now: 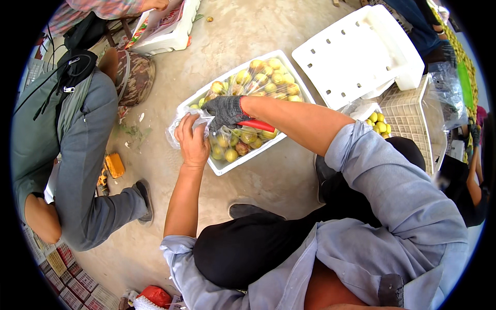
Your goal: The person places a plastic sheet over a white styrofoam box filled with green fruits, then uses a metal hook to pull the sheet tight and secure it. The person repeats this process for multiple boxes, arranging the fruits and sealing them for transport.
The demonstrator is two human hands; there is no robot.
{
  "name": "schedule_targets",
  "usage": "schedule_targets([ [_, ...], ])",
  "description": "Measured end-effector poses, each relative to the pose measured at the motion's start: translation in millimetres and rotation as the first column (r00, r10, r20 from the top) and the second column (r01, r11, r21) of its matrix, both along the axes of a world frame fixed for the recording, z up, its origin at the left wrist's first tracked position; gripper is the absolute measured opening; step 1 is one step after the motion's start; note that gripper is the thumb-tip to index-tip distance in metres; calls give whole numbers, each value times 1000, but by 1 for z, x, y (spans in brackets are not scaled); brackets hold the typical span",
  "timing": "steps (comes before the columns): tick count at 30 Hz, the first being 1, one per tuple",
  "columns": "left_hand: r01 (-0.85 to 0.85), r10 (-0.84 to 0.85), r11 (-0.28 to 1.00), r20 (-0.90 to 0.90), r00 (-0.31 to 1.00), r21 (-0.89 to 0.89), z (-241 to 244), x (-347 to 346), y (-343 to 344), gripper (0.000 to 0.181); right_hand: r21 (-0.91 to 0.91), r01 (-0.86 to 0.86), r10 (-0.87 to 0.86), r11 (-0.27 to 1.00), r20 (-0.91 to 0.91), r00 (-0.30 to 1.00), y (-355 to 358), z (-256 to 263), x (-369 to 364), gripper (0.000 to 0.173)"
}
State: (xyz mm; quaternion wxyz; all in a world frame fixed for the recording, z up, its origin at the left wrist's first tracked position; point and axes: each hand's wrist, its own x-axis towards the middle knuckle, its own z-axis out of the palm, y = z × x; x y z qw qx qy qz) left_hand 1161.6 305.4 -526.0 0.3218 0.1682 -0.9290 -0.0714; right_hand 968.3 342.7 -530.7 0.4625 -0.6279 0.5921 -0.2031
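Note:
A white foam box (228, 168) on the floor holds yellow-green and reddish round fruit (231, 155), partly covered by a clear plastic bag (175, 136). My bare left hand (190, 140) rests with bent fingers on the bunched plastic at the box's left end; whether it pinches the film cannot be told. In a dark grey knitted glove with a red cuff, my right hand (226, 112) is closed around a red-handled tool (257, 124). The tool's metal end points toward the gathered plastic, beside my left fingers. The palm side of the glove is hidden.
An upturned white foam box (341, 58) lies at the upper right, near a cream plastic crate (410, 112) and more fruit (378, 124). A person in grey trousers sits at the left, by a yellow cordless drill (103, 180). Another foam box (166, 42) stands at the top.

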Motion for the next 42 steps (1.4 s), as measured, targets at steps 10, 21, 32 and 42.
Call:
schedule_targets([
  [10,137,-120,985,-152,981,102,-15,9,1,29,-239,-3,-17,971,-81,997,15,0,7,86],
  [21,260,-323,871,86,942,417,-10,16,-16,23,-166,-75,76,983,-5,997,17,2,10,74],
  [32,124,-237,955,439,867,271,28,-7,-24,20,-237,23,-55,971,-131,990,1,8,-19,53],
  [42,100,-175,983,627,759,154,58,-11,-27,8,43,417,-364,908,-414,835,140,94,-129,44],
])
